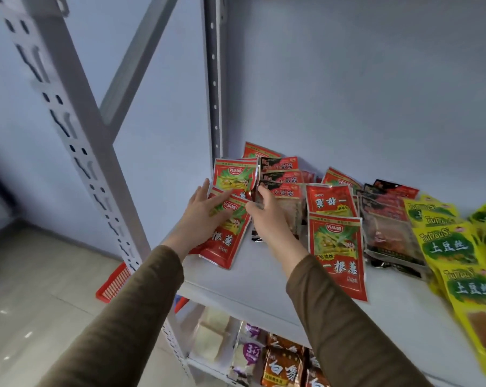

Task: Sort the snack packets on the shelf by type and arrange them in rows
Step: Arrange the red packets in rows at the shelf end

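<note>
**Sorting the red packets at the shelf's left end**

Pinching the edge of a red-and-dark packet [281, 191] between thumb and fingers, the right hand [267, 216] is closing its grip on it, apparently to lift or straighten it within its own stack. The left hand [200, 213] is lying flat, fingers straight and released, pressing on a red packet with green onion art [226, 238], likely to be keeping that pile from sliding while the neighbour is being handled. Another of the same kind [235, 175] is sitting just behind it, so a row seems to be forming at the left. More matching red packets [338, 252] are lying to the right, not yet joined. Dark packets [390, 227] and yellow packets [445, 247] are waiting further right on the shelf [264, 283], already loosely grouped by type.
</note>
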Motion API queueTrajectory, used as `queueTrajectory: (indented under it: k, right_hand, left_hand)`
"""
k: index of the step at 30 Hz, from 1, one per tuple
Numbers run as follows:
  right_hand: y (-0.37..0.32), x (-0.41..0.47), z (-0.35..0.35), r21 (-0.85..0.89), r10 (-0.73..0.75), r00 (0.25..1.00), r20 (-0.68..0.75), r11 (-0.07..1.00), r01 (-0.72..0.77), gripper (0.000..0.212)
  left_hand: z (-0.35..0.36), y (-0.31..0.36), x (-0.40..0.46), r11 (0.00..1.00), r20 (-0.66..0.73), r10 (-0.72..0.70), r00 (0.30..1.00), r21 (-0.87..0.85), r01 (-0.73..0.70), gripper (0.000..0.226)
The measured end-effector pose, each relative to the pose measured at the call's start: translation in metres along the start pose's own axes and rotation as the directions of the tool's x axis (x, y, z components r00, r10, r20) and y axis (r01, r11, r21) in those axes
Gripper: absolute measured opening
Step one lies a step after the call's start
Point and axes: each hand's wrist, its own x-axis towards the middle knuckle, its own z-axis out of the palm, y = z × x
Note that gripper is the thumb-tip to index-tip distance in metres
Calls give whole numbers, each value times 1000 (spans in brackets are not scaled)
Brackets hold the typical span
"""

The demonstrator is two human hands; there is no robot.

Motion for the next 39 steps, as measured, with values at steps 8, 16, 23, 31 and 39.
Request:
queueTrajectory:
  k: [8, 16, 23, 31, 39]
  right_hand:
    - [-5, 40, 18, 106, 41, 999, -19, 994, -39, 43]
    - [-10, 74, 35, 184, 51, 986, -158, 983, -22, 43]
    - [-6, 92, 32, 360, 191, 961, -199, 926, -109, 41]
    - [-6, 109, 34, 387, 291, 947, -136, 895, -219, 52]
    - [-8, 132, 27, 493, 422, 900, -109, 809, -320, 56]
  left_hand:
    - [16, -22, 36, 996, 52, -86, 995, 37, 84, 79]
    - [6, -22, 54, 947, -68, -105, 992, -311, 79, 78]
    - [4, -19, 64, 929, 38, -42, 998, -366, 53, 84]
    - [10, -19, 84, 858, 115, -202, 973, -458, 233, 116]
    - [3, -10, 105, 824, 197, -136, 971, -522, 221, 57]
